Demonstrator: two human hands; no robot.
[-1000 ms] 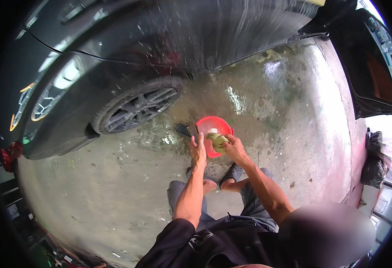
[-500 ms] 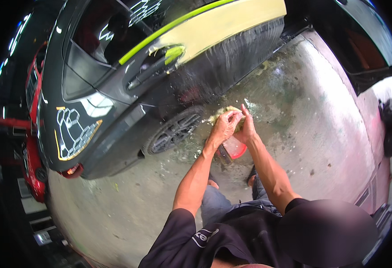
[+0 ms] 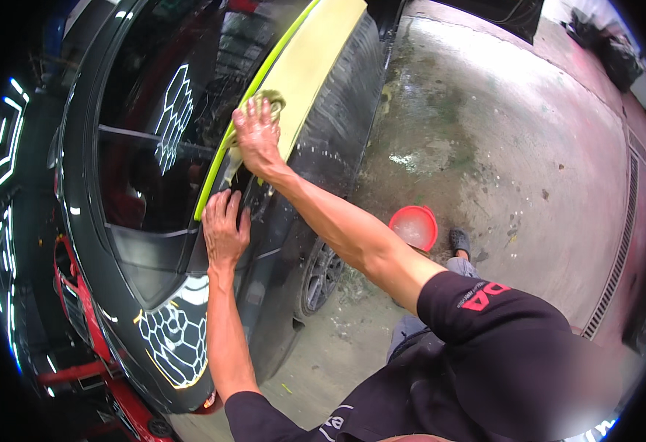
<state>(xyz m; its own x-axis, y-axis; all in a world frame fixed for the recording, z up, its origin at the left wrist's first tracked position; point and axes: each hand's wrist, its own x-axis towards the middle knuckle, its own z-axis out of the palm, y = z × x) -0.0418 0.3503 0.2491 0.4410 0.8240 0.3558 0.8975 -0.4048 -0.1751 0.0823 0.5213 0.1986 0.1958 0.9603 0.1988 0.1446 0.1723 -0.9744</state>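
My right hand (image 3: pixel 259 140) lies over a wet yellowish cloth (image 3: pixel 273 102) and presses it to the pale yellow panel (image 3: pixel 326 55) on the car's side. The cloth is bunched beyond my fingertips. Along the panel's upper edge, below the window, runs a strip of bright green tape (image 3: pixel 209 186). My left hand (image 3: pixel 225 230) rests with fingers apart on the dark car body (image 3: pixel 267 258), just below the end of that tape. It holds nothing.
A red basin (image 3: pixel 414 227) with cloudy water stands on the wet concrete floor (image 3: pixel 477 155) beside my foot. The car's rear wheel (image 3: pixel 321 276) is below my right forearm. A drain grate (image 3: pixel 612 272) crosses the floor at right; a red car (image 3: pixel 79 295) stands at far left.
Both hands were together over the basin with the cloth. They have moved up and left to the car; the right has the cloth on the panel, and the left has let go.
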